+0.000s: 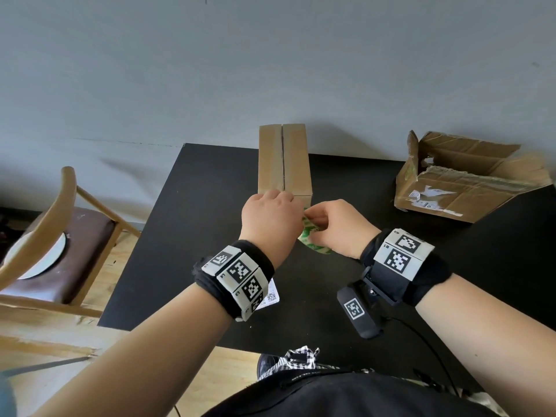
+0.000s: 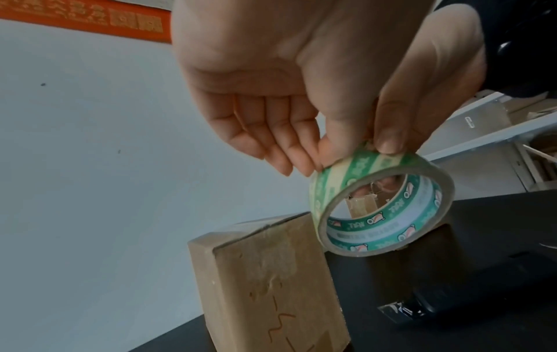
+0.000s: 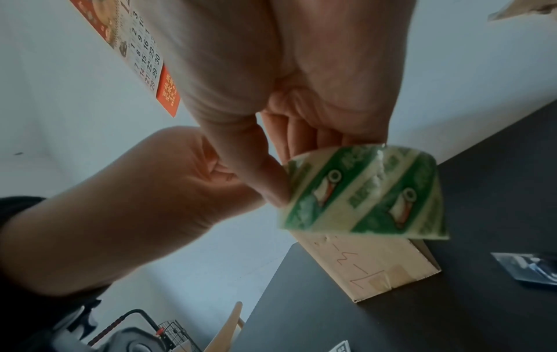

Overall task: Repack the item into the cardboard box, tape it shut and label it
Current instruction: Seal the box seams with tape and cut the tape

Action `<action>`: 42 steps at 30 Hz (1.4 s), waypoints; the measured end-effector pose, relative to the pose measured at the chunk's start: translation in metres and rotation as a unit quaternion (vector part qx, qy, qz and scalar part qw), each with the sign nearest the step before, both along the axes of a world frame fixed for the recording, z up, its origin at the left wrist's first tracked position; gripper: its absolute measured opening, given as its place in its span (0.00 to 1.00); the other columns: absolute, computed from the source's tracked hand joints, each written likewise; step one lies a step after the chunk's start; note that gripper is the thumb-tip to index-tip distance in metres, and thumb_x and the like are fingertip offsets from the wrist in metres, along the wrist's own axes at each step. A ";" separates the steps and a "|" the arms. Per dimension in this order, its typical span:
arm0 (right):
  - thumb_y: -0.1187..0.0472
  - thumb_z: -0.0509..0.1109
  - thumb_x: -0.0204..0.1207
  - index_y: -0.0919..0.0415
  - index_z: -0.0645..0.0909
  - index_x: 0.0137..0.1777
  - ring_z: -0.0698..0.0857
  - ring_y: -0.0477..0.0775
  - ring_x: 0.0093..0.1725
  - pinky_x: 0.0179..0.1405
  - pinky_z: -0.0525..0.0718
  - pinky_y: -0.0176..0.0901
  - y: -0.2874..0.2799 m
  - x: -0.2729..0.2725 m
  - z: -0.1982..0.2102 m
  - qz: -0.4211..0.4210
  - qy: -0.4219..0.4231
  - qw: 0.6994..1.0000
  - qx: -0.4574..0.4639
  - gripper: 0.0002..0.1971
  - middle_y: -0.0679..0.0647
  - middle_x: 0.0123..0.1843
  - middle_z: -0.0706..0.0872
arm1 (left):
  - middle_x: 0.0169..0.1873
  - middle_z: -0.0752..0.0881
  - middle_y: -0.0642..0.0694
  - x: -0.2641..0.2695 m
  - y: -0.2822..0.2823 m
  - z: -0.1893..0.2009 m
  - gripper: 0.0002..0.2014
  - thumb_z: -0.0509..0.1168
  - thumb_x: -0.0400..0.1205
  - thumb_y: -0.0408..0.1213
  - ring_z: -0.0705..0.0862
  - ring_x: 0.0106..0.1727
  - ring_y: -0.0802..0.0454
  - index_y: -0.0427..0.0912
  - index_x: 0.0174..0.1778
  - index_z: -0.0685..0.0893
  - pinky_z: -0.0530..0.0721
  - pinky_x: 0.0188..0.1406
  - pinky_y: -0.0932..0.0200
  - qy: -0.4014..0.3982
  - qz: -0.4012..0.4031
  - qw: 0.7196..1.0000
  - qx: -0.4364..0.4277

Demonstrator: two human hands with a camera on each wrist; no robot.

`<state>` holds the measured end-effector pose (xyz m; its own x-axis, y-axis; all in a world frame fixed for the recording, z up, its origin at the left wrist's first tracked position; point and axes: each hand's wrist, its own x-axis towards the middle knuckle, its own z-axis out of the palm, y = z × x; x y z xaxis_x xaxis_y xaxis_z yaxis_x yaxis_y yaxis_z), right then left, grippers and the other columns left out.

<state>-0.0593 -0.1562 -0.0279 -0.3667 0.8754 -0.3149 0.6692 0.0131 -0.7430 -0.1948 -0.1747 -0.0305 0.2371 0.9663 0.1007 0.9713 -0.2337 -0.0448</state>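
A closed cardboard box (image 1: 284,164) lies on the black table (image 1: 192,224), its two top flaps meeting in a bare seam. Its near end (image 2: 265,285) carries handwritten marks, also seen in the right wrist view (image 3: 377,262). Just in front of that end both hands hold a green-and-clear tape roll (image 1: 310,236) above the table. My left hand (image 2: 352,154) pinches the roll's (image 2: 382,209) outer wrap between thumb and forefinger. My right hand (image 3: 286,171) grips the roll (image 3: 361,193) with its thumb outside and its fingers reaching through the core.
A torn, open cardboard box (image 1: 469,182) sits at the table's far right. A white printed label (image 1: 272,293) lies under my left wrist. A dark packet (image 3: 527,269) lies on the table right of the box. A wooden chair (image 1: 54,236) with a plate stands left.
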 end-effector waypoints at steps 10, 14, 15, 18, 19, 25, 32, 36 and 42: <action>0.64 0.74 0.72 0.59 0.79 0.67 0.84 0.48 0.61 0.56 0.75 0.32 0.002 0.002 -0.001 -0.007 -0.005 0.999 0.042 0.22 0.53 0.61 0.86 | 0.43 0.82 0.53 -0.013 0.000 0.004 0.10 0.61 0.78 0.46 0.80 0.46 0.52 0.46 0.43 0.84 0.78 0.39 0.56 -0.197 0.028 0.979 -0.041; 0.59 0.70 0.76 0.57 0.81 0.64 0.84 0.50 0.59 0.60 0.80 0.41 0.003 0.004 0.000 0.008 -0.033 0.996 0.086 0.16 0.53 0.60 0.87 | 0.40 0.83 0.53 -0.024 0.007 -0.007 0.04 0.64 0.77 0.41 0.81 0.43 0.53 0.46 0.40 0.83 0.82 0.44 0.52 -0.316 0.040 0.947 -0.051; 0.59 0.70 0.77 0.57 0.82 0.62 0.85 0.50 0.57 0.59 0.81 0.43 0.003 0.005 0.002 0.012 -0.036 0.995 0.092 0.14 0.53 0.58 0.87 | 0.41 0.83 0.53 -0.025 0.009 -0.009 0.04 0.64 0.77 0.40 0.81 0.44 0.54 0.47 0.40 0.83 0.83 0.46 0.51 -0.333 0.035 0.940 -0.062; 0.59 0.68 0.78 0.58 0.83 0.60 0.86 0.48 0.54 0.55 0.80 0.38 0.004 0.005 0.005 0.026 -0.032 0.995 0.092 0.12 0.52 0.55 0.89 | 0.42 0.83 0.54 -0.028 0.011 -0.015 0.02 0.67 0.75 0.40 0.82 0.46 0.56 0.47 0.40 0.83 0.83 0.47 0.56 -0.368 0.028 0.925 -0.088; 0.59 0.68 0.78 0.59 0.83 0.60 0.86 0.48 0.54 0.55 0.81 0.39 0.003 0.005 0.005 0.028 -0.031 0.995 0.090 0.12 0.52 0.55 0.89 | 0.41 0.82 0.55 -0.029 0.011 -0.017 0.03 0.68 0.76 0.41 0.81 0.44 0.58 0.46 0.41 0.83 0.82 0.45 0.60 -0.372 0.025 0.924 -0.087; 0.58 0.66 0.79 0.57 0.83 0.60 0.85 0.51 0.54 0.57 0.82 0.45 0.004 0.001 0.003 0.031 -0.053 0.994 0.094 0.12 0.53 0.55 0.88 | 0.41 0.82 0.51 -0.027 0.011 -0.023 0.04 0.64 0.81 0.39 0.81 0.43 0.52 0.44 0.43 0.80 0.80 0.43 0.59 -0.338 0.023 0.940 -0.045; 0.53 0.65 0.80 0.58 0.82 0.61 0.84 0.53 0.54 0.54 0.80 0.44 0.014 0.004 -0.003 0.007 -0.102 0.988 0.115 0.14 0.54 0.56 0.87 | 0.39 0.81 0.47 -0.014 0.009 -0.017 0.06 0.58 0.85 0.39 0.81 0.39 0.44 0.44 0.43 0.71 0.80 0.39 0.52 -0.265 0.045 0.961 -0.069; 0.50 0.68 0.77 0.56 0.85 0.53 0.84 0.50 0.49 0.50 0.82 0.45 0.017 0.008 -0.006 0.005 -0.100 0.988 0.117 0.13 0.52 0.49 0.87 | 0.37 0.84 0.43 -0.016 0.012 -0.014 0.10 0.60 0.83 0.32 0.89 0.43 0.46 0.44 0.36 0.70 0.88 0.46 0.46 -0.460 0.088 0.866 -0.173; 0.50 0.67 0.78 0.57 0.87 0.53 0.82 0.47 0.48 0.47 0.75 0.38 0.016 0.008 -0.004 0.011 -0.075 0.990 0.117 0.13 0.50 0.49 0.88 | 0.35 0.88 0.44 -0.024 0.012 -0.009 0.06 0.67 0.78 0.29 0.91 0.41 0.49 0.39 0.42 0.75 0.90 0.46 0.53 -0.554 0.137 0.791 -0.220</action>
